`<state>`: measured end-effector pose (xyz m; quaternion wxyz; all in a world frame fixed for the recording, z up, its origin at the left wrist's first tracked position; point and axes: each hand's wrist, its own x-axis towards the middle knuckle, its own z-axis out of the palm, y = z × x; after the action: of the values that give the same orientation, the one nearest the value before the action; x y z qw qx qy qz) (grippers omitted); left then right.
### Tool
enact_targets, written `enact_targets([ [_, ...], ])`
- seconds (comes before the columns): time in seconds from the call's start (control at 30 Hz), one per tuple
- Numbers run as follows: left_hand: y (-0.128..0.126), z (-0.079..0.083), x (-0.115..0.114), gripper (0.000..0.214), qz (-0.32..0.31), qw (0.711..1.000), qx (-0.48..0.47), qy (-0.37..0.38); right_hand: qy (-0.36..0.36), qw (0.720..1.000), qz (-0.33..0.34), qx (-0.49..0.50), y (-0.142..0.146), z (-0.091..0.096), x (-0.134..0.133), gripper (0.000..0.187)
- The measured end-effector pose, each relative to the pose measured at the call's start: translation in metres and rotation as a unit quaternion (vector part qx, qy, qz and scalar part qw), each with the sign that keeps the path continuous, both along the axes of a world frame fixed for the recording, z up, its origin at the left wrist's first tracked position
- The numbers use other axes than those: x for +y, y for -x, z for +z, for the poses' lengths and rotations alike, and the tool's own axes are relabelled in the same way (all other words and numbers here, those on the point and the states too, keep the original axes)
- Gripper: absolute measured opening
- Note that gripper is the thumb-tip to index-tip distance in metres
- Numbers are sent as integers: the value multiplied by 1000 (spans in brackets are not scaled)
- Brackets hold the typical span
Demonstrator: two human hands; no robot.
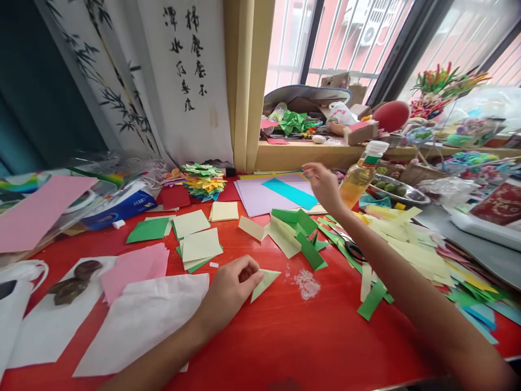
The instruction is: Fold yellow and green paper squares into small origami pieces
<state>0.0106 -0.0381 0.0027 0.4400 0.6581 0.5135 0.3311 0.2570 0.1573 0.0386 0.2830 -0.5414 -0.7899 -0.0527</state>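
My left hand [230, 290] rests on the red table [285, 336] with its fingers pinched on a small folded pale yellow paper triangle [264, 282]. My right hand [323, 184] reaches far across the table, over the edge of a lilac sheet [260, 195] with a turquoise strip [291, 194] on it. Its fingers are curled together; whether they hold anything I cannot make out. A plastic bottle of yellow liquid [360, 176] stands just to the right of that hand. Green and pale yellow paper pieces [299, 233] lie beneath my right forearm.
A stack of folded coloured paper pieces [203, 182] stands at the back. Pale yellow squares [199, 241] and a pink sheet [136, 266] lie left of centre, white paper [138, 320] in front. A tissue box [122, 209] sits left. Clutter fills the windowsill [325, 155] and right side.
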Motion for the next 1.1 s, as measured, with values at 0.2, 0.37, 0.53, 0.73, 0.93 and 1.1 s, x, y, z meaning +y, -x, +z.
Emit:
enact_targets([
  [0.2, 1, 2, -3, 18, 14, 1000, -7, -13, 145, 956, 176, 187, 77, 0, -123, 24],
  [0.37, 2, 5, -6, 19, 63, 996, -21, -56, 289, 911, 241, 168, 102, -27, -174, 35],
  [0.53, 4, -1, 0, 23, 123, 991, 11, -51, 368, 841, 263, 296, 96, -43, -170, 36],
  [0.73, 5, -5, 7, 24, 39, 999, 22, 18, 385, 802, 250, 382, 93, -59, -162, 34],
  [0.93, 8, -4, 5, 24, 38, 999, 29, -2, 388, 797, 265, 378, 91, -59, -162, 34],
  [1.1, 8, -6, 7, 28, 30, 999, 26, -4, 400, 802, 271, 353, 89, -56, -164, 33],
])
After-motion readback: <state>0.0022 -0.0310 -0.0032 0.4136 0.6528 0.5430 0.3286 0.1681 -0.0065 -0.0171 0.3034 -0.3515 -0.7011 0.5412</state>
